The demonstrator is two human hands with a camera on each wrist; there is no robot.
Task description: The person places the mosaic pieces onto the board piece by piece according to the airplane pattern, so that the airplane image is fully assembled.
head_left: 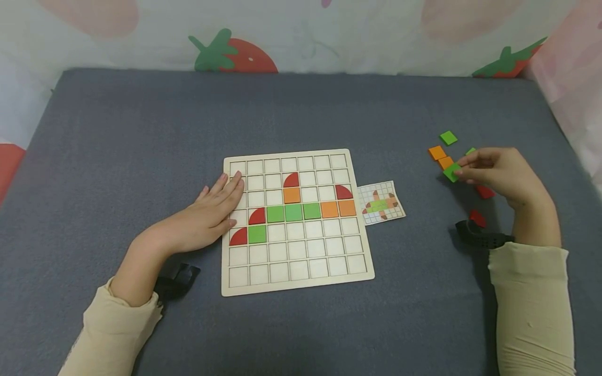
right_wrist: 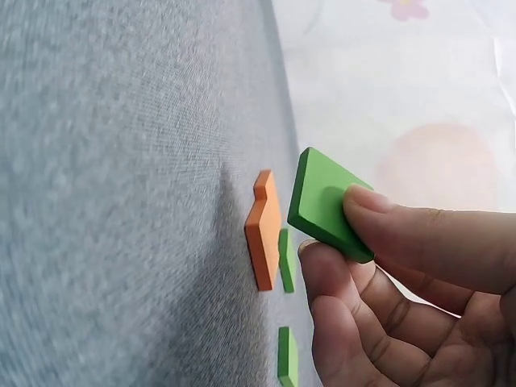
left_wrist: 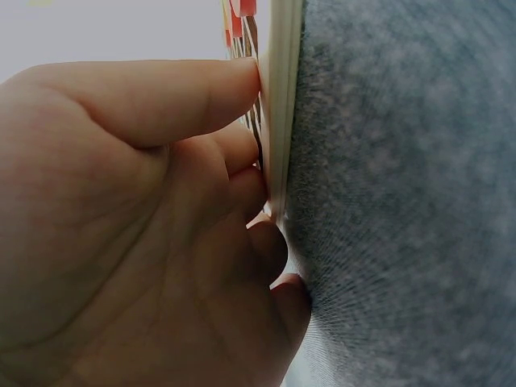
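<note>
My right hand (head_left: 500, 172) pinches a green square tile (right_wrist: 326, 201) between thumb and fingers, lifted off the cloth. Orange tiles (head_left: 437, 152) and more green tiles (head_left: 449, 138) lie around it. My left hand (head_left: 204, 216) rests with fairly straight fingers on the left edge of a pale wooden grid board (head_left: 301, 287); in the left wrist view its thumb and fingertips touch the board's rim (left_wrist: 280, 105). Set in the board are a row of green squares (head_left: 293, 212) and orange squares (head_left: 330, 210), another orange square, another green square, and several red quarter-circle tiles (head_left: 291, 180).
A small pattern card (head_left: 383, 203) shows a coloured figure on a grid and lies against the board's right side. Red tiles (head_left: 485, 191) lie below my right hand. Dark grey cloth covers the table (head_left: 301, 115), with a strawberry-print sheet (head_left: 357, 36) behind it.
</note>
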